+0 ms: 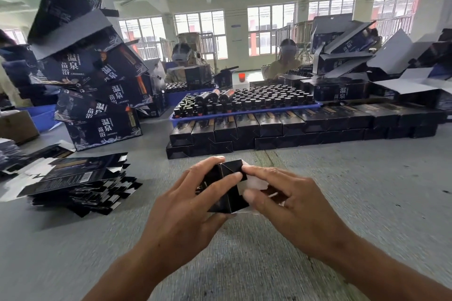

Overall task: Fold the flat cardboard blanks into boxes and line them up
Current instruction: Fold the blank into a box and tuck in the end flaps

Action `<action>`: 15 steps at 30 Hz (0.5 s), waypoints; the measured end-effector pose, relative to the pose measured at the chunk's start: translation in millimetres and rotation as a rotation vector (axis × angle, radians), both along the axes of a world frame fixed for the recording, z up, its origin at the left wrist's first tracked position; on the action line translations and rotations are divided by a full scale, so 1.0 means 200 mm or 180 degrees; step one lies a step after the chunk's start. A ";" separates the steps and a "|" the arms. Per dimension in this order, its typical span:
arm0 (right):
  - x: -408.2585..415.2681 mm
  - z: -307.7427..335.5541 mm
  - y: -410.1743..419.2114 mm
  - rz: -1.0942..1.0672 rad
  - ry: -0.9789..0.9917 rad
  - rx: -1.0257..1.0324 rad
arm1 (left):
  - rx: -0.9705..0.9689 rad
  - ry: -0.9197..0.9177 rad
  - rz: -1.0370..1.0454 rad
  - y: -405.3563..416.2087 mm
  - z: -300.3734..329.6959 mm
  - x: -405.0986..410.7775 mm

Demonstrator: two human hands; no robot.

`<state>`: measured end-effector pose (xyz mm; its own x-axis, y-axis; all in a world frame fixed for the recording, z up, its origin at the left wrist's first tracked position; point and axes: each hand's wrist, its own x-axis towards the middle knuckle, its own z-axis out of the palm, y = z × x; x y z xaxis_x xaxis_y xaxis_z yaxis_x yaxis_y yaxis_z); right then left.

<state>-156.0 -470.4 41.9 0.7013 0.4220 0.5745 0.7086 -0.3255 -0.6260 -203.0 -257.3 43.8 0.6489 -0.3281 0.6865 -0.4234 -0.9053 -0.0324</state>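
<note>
Grey table, factory floor. Your left hand and right hand grasp a half-folded box at centre. Rows done ahead; blanks remain.

This is a packing workshop in a factory hall. A long grey table carries rows of folded black boxes, a blue tray of small bottles, and stacked flat blanks. Two workers, seemingly, sit opposite.
</note>
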 end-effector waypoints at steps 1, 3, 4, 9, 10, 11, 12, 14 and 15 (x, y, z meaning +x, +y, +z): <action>0.00 0.00 0.00 0.0039 0.0048 -0.0097 | -0.0052 0.0009 0.0011 0.01 0.00 0.00; 0.00 0.01 -0.01 0.0130 0.0098 -0.0376 | -0.0151 0.0053 0.0048 0.02 0.00 0.01; -0.01 0.01 -0.01 0.0161 0.0088 -0.0521 | -0.0171 0.0072 0.0055 0.02 0.00 0.01; 0.00 0.01 -0.01 0.0042 -0.0025 -0.0242 | -0.0201 0.0143 -0.0043 0.02 -0.01 0.01; -0.01 0.01 -0.01 -0.0002 -0.0046 -0.0165 | -0.0196 0.0150 -0.0039 0.02 -0.02 0.01; -0.01 0.01 -0.01 -0.0037 -0.0070 -0.0085 | -0.0172 0.0141 -0.0032 0.01 -0.02 0.01; -0.01 0.01 0.00 -0.0061 -0.0089 0.0003 | -0.0142 0.0128 -0.0033 0.01 -0.02 0.00; -0.02 0.00 0.00 -0.0121 -0.0128 0.0131 | -0.0102 0.0088 -0.0065 0.00 -0.02 0.00; -0.02 0.00 0.00 -0.0157 -0.0146 0.0156 | -0.0082 0.0051 -0.0076 0.00 -0.02 0.00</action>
<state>-159.6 -470.3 42.4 0.6930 0.3582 0.6257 0.7209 -0.3305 -0.6092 -202.8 -257.2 40.4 0.6521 -0.3261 0.6844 -0.4453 -0.8954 -0.0023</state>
